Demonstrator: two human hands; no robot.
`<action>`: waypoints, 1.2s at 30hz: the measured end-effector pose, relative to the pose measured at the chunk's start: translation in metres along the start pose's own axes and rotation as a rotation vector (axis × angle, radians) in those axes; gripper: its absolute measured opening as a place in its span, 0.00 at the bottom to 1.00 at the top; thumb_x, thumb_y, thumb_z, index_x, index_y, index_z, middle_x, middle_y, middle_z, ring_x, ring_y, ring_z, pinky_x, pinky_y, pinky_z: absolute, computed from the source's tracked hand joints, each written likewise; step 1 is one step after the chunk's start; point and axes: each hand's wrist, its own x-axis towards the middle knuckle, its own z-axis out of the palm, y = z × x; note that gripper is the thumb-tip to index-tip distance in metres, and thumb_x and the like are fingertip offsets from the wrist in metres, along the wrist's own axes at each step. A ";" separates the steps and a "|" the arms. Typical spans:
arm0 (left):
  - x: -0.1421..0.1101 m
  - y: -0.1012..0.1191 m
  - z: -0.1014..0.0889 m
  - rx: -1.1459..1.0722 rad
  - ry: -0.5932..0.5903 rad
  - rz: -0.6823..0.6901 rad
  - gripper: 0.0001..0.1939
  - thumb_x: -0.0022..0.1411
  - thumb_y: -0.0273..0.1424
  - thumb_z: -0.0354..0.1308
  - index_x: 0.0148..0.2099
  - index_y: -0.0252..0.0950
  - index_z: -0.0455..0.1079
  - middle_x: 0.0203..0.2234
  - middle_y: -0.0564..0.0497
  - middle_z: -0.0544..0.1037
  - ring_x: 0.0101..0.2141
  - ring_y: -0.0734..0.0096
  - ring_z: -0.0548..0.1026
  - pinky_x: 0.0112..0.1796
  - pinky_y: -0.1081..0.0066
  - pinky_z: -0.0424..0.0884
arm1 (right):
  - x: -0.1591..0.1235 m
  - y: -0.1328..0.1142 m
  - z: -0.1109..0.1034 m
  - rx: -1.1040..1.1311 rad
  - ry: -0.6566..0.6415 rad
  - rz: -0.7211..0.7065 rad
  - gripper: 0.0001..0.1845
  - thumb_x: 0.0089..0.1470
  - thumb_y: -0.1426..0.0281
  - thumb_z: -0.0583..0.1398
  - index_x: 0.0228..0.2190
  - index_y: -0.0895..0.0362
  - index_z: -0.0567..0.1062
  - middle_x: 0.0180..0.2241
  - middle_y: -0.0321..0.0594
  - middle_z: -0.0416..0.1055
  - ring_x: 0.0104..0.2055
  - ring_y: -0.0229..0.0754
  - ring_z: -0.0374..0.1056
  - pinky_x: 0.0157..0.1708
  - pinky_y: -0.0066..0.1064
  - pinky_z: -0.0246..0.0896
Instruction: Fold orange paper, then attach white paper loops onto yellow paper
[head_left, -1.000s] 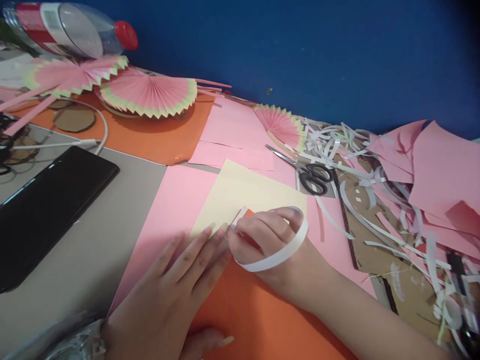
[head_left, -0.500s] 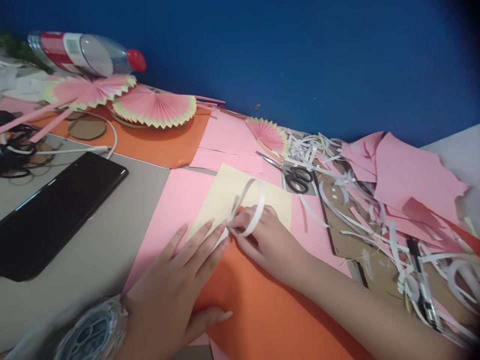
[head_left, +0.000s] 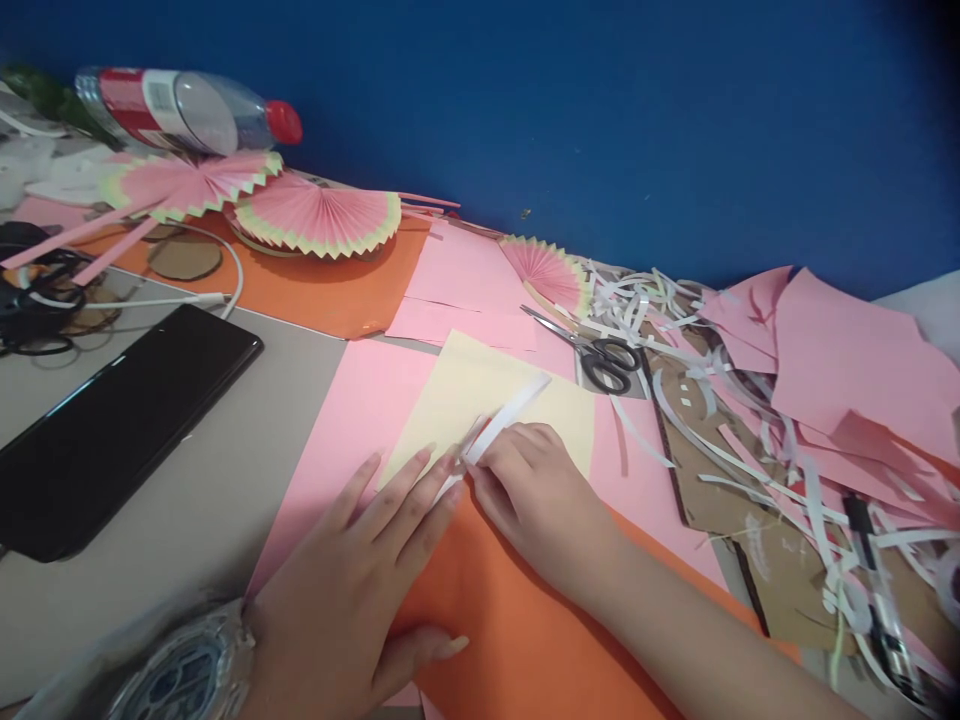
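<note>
My left hand [head_left: 382, 560] lies flat with its fingers spread over the orange paper [head_left: 517, 630] and the sheets under it, fingertips near the paper's far edge. Right beside those fingertips, my right hand [head_left: 540, 490] is closed, its thumb and index finger pinching a narrow white paper strip [head_left: 514, 405]. The strip's free part slants up to the right over a pale yellow sheet [head_left: 431, 400]. Its lower end disappears at the fingertips. Beneath the yellow sheet is a pink sheet [head_left: 367, 390].
Black-handled scissors [head_left: 607, 365] lie beyond my right hand. Paper scraps, cardboard [head_left: 705, 500] and a pen [head_left: 881, 600] crowd the right. A black phone [head_left: 127, 420] rests at left. Pleated pink fans [head_left: 322, 215] and a bottle [head_left: 187, 110] are near the blue wall [head_left: 525, 90].
The white strip, a raised open loop before, now looks like a nearly straight band slanting right. My left hand stays spread in place; the view has shifted slightly.
</note>
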 end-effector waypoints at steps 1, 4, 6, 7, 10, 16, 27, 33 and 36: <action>0.000 0.000 0.000 0.003 0.007 0.006 0.38 0.62 0.50 0.42 0.65 0.29 0.49 0.64 0.43 0.48 0.63 0.54 0.47 0.59 0.53 0.37 | 0.000 0.000 0.000 0.005 -0.007 0.002 0.05 0.56 0.77 0.52 0.32 0.58 0.67 0.30 0.37 0.70 0.33 0.39 0.62 0.37 0.33 0.52; 0.000 -0.001 0.001 0.005 0.023 0.015 0.38 0.62 0.50 0.43 0.65 0.29 0.49 0.64 0.43 0.47 0.62 0.54 0.47 0.59 0.54 0.37 | 0.001 0.001 0.000 0.013 -0.030 0.021 0.05 0.55 0.77 0.53 0.32 0.57 0.67 0.31 0.37 0.70 0.34 0.40 0.62 0.37 0.33 0.52; 0.000 -0.001 0.001 -0.003 0.033 0.013 0.38 0.62 0.51 0.42 0.65 0.30 0.48 0.64 0.44 0.48 0.62 0.54 0.47 0.59 0.55 0.37 | 0.001 0.001 0.000 0.027 -0.035 0.027 0.04 0.55 0.77 0.53 0.32 0.57 0.67 0.30 0.36 0.69 0.34 0.39 0.61 0.37 0.33 0.52; -0.001 -0.001 0.001 -0.005 0.035 0.009 0.38 0.62 0.51 0.42 0.65 0.30 0.48 0.64 0.44 0.48 0.63 0.55 0.47 0.59 0.55 0.37 | 0.001 0.002 0.000 0.037 -0.037 0.029 0.04 0.55 0.77 0.54 0.32 0.57 0.66 0.30 0.35 0.69 0.33 0.39 0.61 0.36 0.33 0.52; -0.001 -0.002 0.001 -0.006 0.033 0.010 0.38 0.62 0.51 0.42 0.65 0.30 0.48 0.64 0.44 0.48 0.63 0.55 0.48 0.59 0.56 0.36 | 0.003 0.003 -0.001 0.081 -0.059 0.057 0.04 0.55 0.76 0.53 0.32 0.56 0.66 0.30 0.34 0.68 0.32 0.38 0.60 0.36 0.32 0.51; -0.002 -0.002 0.002 -0.006 0.047 0.000 0.38 0.62 0.51 0.42 0.65 0.29 0.48 0.64 0.44 0.50 0.62 0.56 0.50 0.59 0.57 0.37 | 0.005 0.004 -0.005 0.202 -0.043 0.173 0.04 0.57 0.73 0.53 0.29 0.56 0.64 0.28 0.33 0.66 0.29 0.36 0.59 0.35 0.31 0.51; -0.001 -0.001 0.002 0.004 0.072 0.003 0.40 0.62 0.52 0.42 0.65 0.29 0.48 0.64 0.44 0.50 0.61 0.55 0.52 0.59 0.56 0.39 | 0.004 0.006 -0.003 0.193 -0.045 0.195 0.04 0.58 0.73 0.53 0.31 0.56 0.66 0.30 0.34 0.68 0.33 0.36 0.60 0.38 0.31 0.53; -0.002 -0.001 0.003 -0.001 0.068 -0.007 0.40 0.61 0.52 0.43 0.65 0.29 0.48 0.64 0.44 0.50 0.61 0.55 0.51 0.59 0.56 0.39 | 0.003 0.006 -0.002 0.148 -0.059 0.181 0.04 0.59 0.72 0.52 0.32 0.57 0.66 0.31 0.35 0.69 0.33 0.37 0.61 0.39 0.32 0.52; -0.002 -0.001 0.003 0.003 0.068 -0.002 0.40 0.61 0.52 0.44 0.65 0.28 0.49 0.64 0.43 0.50 0.61 0.53 0.52 0.59 0.54 0.39 | 0.003 0.006 -0.001 0.128 -0.047 0.166 0.05 0.59 0.73 0.52 0.30 0.57 0.65 0.30 0.34 0.68 0.31 0.37 0.60 0.37 0.32 0.52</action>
